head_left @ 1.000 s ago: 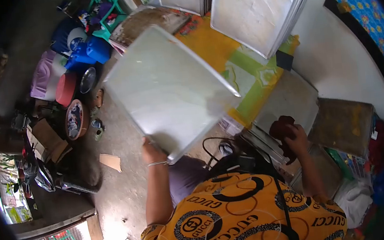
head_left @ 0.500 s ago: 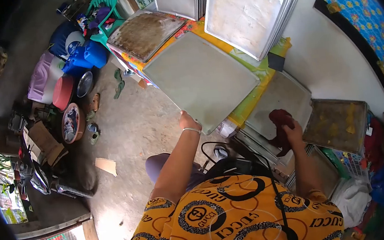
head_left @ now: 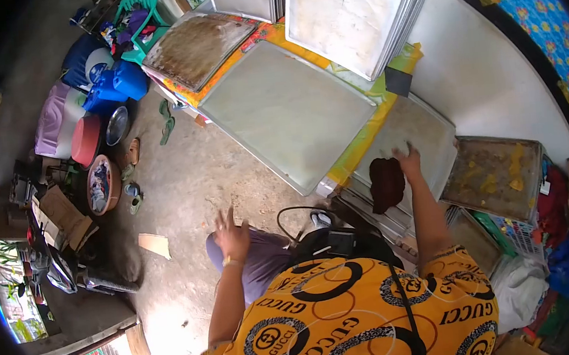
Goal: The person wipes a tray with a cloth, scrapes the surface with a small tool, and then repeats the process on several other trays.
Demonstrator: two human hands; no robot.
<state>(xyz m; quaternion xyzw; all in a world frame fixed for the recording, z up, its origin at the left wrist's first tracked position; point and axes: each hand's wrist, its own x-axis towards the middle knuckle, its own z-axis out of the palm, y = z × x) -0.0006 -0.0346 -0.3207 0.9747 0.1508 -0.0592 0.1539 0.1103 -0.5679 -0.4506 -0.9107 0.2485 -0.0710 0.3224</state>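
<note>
A large grey metal tray (head_left: 288, 112) lies flat on the cloth-covered table, its near corner jutting past the edge. My left hand (head_left: 233, 240) is off the tray, over my knee, open with its fingers apart and holding nothing. On the right, my right hand (head_left: 408, 162) is open with fingers spread over another flat tray (head_left: 423, 126). Right beside it, a dark red cloth (head_left: 387, 185) lies on that tray's near left part. Whether the thumb still touches the cloth is hard to see.
Trays lean upright (head_left: 348, 17) against the wall at the back. A browned tray (head_left: 197, 49) lies at the table's left end. A stained tray (head_left: 493, 178) rests on a plastic crate (head_left: 520, 237) at right. Slippers (head_left: 167, 124) and a basin (head_left: 104, 184) are on the floor.
My left hand has let go of the grey tray and drawn back toward my knee. My right hand has let go of the red cloth, which now lies on the tray further left.
</note>
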